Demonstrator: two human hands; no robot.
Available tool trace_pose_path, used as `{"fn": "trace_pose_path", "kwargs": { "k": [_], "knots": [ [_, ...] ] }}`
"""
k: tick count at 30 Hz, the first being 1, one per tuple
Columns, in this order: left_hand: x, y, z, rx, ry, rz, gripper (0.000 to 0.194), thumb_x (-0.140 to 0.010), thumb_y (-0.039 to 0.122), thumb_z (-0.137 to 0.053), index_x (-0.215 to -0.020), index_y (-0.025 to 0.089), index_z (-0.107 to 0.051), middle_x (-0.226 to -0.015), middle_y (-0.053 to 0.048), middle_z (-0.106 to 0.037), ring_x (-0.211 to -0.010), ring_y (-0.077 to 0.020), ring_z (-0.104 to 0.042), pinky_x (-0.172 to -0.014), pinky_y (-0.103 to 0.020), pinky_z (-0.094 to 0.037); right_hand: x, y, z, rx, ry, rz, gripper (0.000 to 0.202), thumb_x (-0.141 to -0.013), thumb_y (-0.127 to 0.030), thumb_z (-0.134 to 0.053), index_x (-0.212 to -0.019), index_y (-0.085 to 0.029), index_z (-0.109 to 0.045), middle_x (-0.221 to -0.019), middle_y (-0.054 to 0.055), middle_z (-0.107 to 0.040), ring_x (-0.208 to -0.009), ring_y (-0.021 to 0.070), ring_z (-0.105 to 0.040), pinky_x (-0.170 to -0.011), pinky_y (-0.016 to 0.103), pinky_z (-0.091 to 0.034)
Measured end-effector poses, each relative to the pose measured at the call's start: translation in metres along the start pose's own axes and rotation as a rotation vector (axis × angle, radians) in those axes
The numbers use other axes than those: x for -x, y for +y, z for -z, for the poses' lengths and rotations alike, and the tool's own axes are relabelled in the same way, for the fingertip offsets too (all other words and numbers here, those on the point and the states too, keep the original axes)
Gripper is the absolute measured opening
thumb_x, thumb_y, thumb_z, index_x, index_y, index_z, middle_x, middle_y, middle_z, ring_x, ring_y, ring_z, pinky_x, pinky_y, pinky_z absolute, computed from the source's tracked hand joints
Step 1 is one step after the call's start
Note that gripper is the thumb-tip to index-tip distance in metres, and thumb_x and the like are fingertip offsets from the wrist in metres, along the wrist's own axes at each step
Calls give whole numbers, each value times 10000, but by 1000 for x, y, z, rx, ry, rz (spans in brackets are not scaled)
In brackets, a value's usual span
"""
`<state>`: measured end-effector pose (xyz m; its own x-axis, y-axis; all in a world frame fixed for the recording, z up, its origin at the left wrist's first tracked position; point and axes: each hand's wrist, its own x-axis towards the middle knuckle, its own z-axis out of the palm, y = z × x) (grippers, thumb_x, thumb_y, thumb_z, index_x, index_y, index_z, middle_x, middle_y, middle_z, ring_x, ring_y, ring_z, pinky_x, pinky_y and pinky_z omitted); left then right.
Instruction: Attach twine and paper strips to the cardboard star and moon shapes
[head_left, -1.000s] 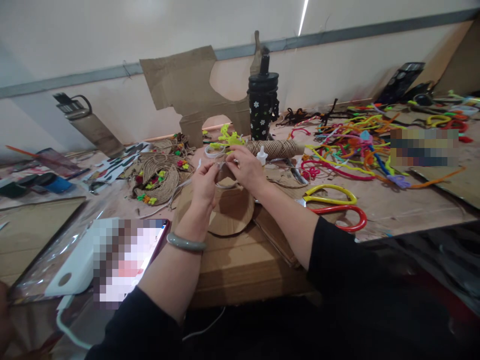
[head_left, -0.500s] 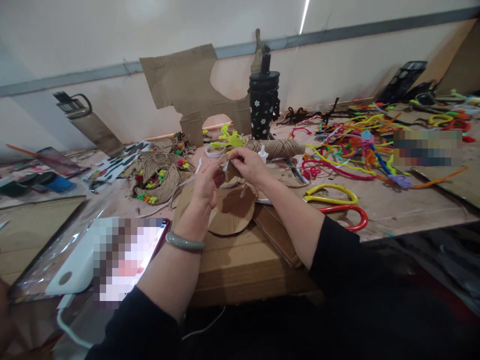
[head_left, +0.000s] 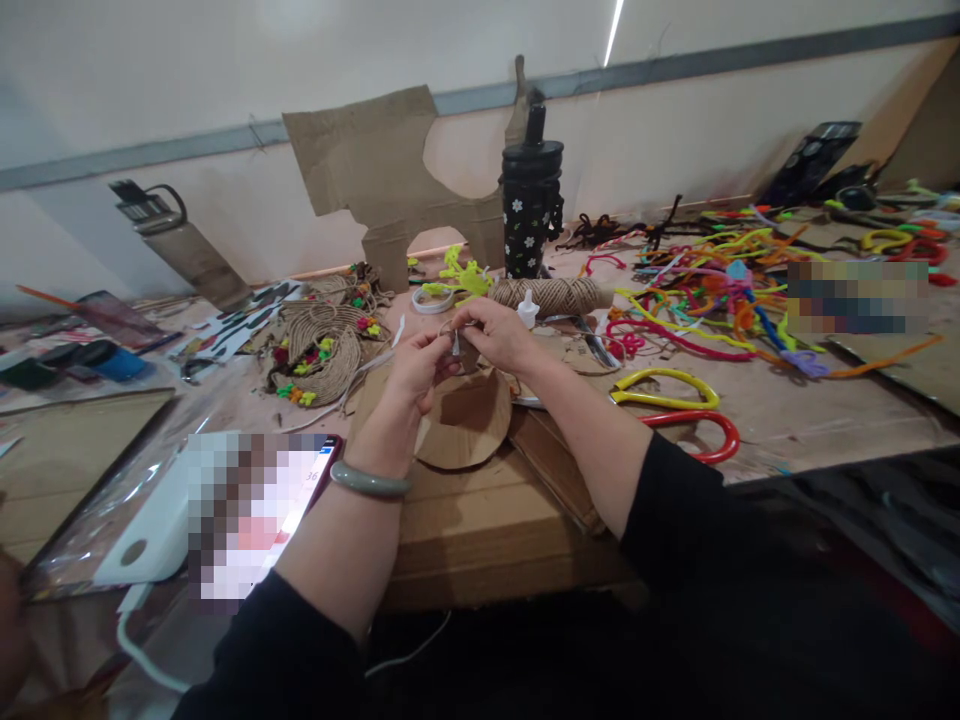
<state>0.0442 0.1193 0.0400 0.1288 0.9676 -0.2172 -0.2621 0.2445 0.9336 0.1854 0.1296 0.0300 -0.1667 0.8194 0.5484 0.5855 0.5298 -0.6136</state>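
My left hand (head_left: 422, 370) and my right hand (head_left: 495, 335) meet above a cardboard disc (head_left: 480, 420), both with fingers pinched. A thin tan strand, like twine (head_left: 448, 325), curves between the fingertips. Just below it a small whitish tip (head_left: 456, 344) shows by my left thumb; what it belongs to is hidden. A small brown piece (head_left: 470, 360) stands over the disc, beneath my right fingers. The disc lies on a larger piece of cardboard (head_left: 450, 510) at the table's front edge. Behind my right hand are a spool of twine (head_left: 551, 295) and a white-nozzled bottle (head_left: 527, 310).
Scissors with yellow and red handles (head_left: 667, 390) lie to the right, below tangled coloured pipe cleaners (head_left: 697, 290). A coiled twine mat (head_left: 319, 345) lies left. A phone (head_left: 262, 520) sits by my left forearm. A flowered black bottle (head_left: 529, 215) stands behind.
My fingertips have shifted slightly, and the whitish tip between them now shows more clearly and points upward. The small brown piece sits lower and closer to my right fingers.
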Motion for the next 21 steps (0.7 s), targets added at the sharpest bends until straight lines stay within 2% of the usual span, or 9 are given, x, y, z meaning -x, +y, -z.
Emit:
{"fn": "trace_pose_path", "kwargs": {
  "k": [8,13,21],
  "knots": [
    [2,4,-3,96,81,10,148,-703,82,-694,-740,153,-569,-554,43,-606,-460,-64,-572,-536,-180,-468,0,5,-4,-33,50,44,187,-745,-83,-500,-773,-207,-637,-948,49,-660,-979,190,-598,-949,389,-465],
    [1,5,-3,142,123,-26,125,-732,66,-629,-742,157,-544,-532,49,-598,-445,-65,-570,-527,-179,-473,1,2,-5,-27,95,6,215,-731,-53,-509,-780,-194,-663,-1144,81,-638,-1122,202,-593,-1024,419,-440],
    [-5,1,0,209,192,-89,120,-742,68,-601,-732,162,-527,-555,48,-592,-467,-62,-574,-544,-179,-483,2,0,-7,-8,62,2,225,-733,-59,-518,-781,-198,-689,-1196,70,-625,-1159,212,-590,-1046,437,-438]
  ]
}}
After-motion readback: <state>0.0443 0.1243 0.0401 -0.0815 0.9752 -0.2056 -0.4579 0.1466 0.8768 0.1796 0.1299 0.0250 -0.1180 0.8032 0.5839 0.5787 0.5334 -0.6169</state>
